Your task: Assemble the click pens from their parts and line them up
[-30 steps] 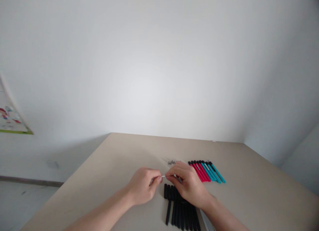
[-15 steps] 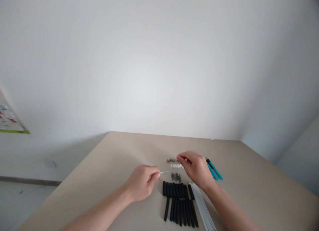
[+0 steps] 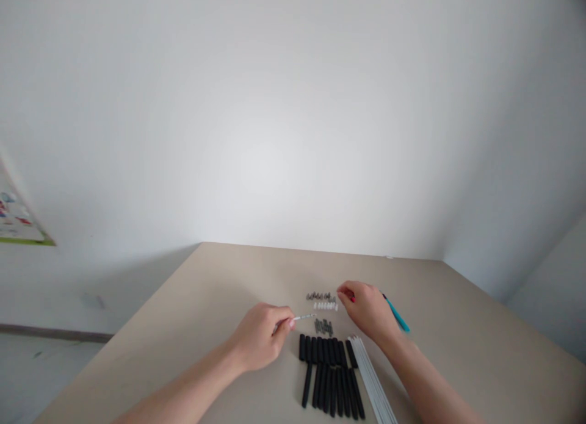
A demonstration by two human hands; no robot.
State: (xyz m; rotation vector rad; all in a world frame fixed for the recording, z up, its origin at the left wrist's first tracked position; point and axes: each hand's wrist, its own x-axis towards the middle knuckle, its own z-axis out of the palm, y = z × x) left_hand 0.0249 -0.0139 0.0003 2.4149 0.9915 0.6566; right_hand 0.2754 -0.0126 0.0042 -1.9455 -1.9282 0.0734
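White slim rod (image 3: 304,317), pinched by left hand (image 3: 263,335); beige tabletop (image 3: 183,326) extending leftward of that grip to its edge (image 3: 129,326); right hand (image 3: 366,309) curled, hold cannot be told.

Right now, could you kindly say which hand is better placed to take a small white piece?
Probably the right hand: its fingers are near the white pieces, while the left hand pinches a thin rod. Whether the right hand is empty, I cannot tell.
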